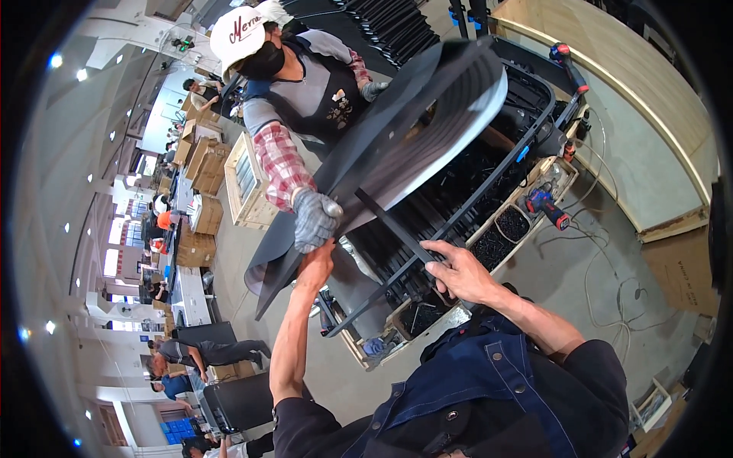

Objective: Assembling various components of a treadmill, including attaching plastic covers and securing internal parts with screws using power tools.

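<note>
My left hand (314, 267) is closed at the near-left edge of a large, curved, flexible black panel (363, 164), its fingertips partly hidden. A co-worker's grey-gloved hand (317, 217) grips the same edge right above it. The panel is blurred and tilted over a black frame (458, 214). My right hand (462, 273) pinches the near end of a flat black bar (393, 227) between thumb and fingers. That bar slants up to the left, and its far end reaches the panel's lower edge.
Small black parts fill wooden trays (500, 237) below the frame. A cordless drill (546, 206) lies at the right, with cables (618, 313) on the floor. Another power tool (569, 65) rests near the frame's far corner. A wooden crate (248, 183) stands left of the co-worker (305, 84).
</note>
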